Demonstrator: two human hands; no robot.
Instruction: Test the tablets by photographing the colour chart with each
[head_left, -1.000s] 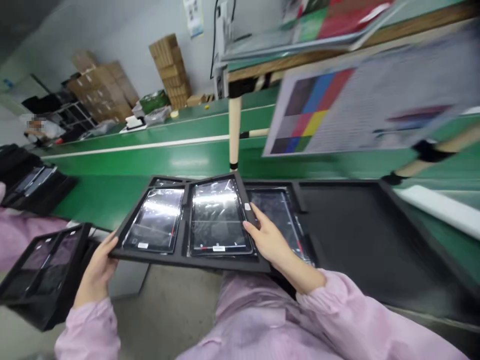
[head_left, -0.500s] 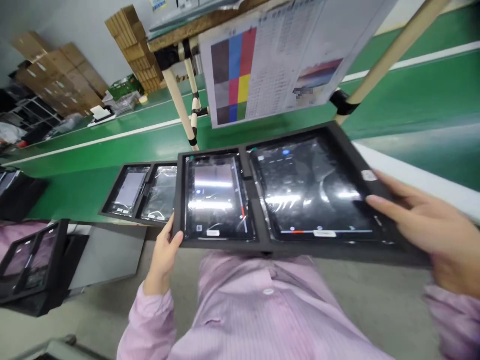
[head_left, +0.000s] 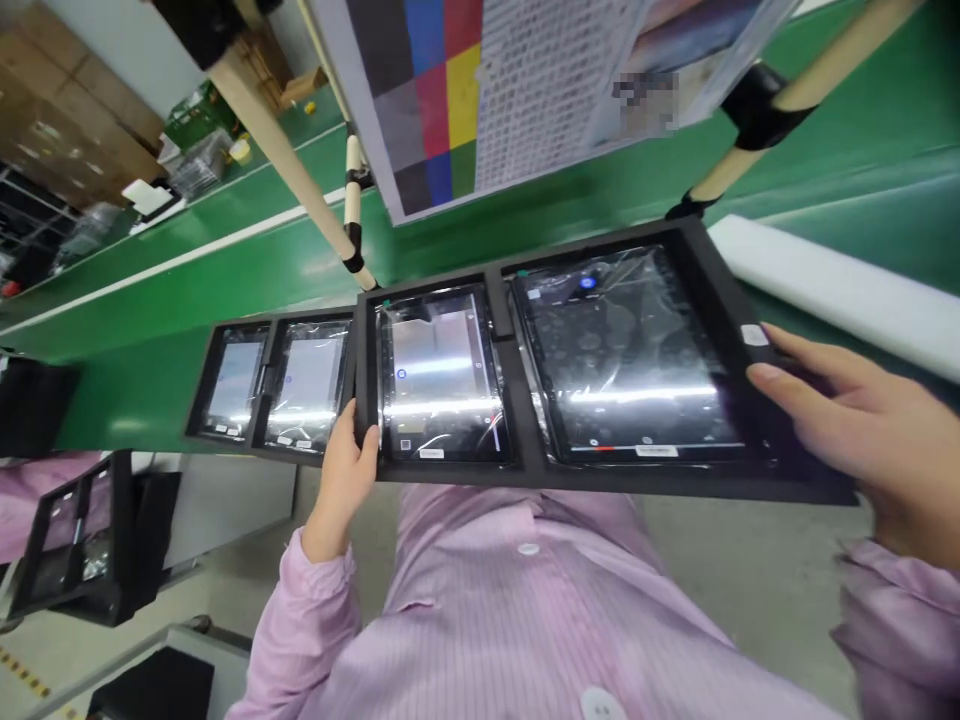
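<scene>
Between my hands is a black foam tray (head_left: 512,385) with two tablets in its compartments. The left tablet (head_left: 442,375) shows a lit screen under clear film. A darker screen with a blue icon shows on the right tablet (head_left: 630,360), also under wrinkled film. My left hand (head_left: 346,480) grips the tray's left edge, thumb on top. At the opposite end my right hand (head_left: 847,410) is closed on the edge beside a small white label (head_left: 754,335). Left of my left hand, a second black tray (head_left: 264,400) with two film-covered tablets lies on the green bench.
A white foam strip (head_left: 832,290) lies at the right. Beige pipe posts (head_left: 289,160) carry a sheet with colour patches (head_left: 424,110) above the bench (head_left: 127,370). More black trays (head_left: 112,540) stand at the lower left, near a person's pink sleeve (head_left: 45,500). Cardboard boxes (head_left: 67,110) are stacked behind.
My view has shifted, so the colour sheet looks nearer and higher. The held tray stays in both hands and sits slightly higher in the picture. More of the second tray's screens shows.
</scene>
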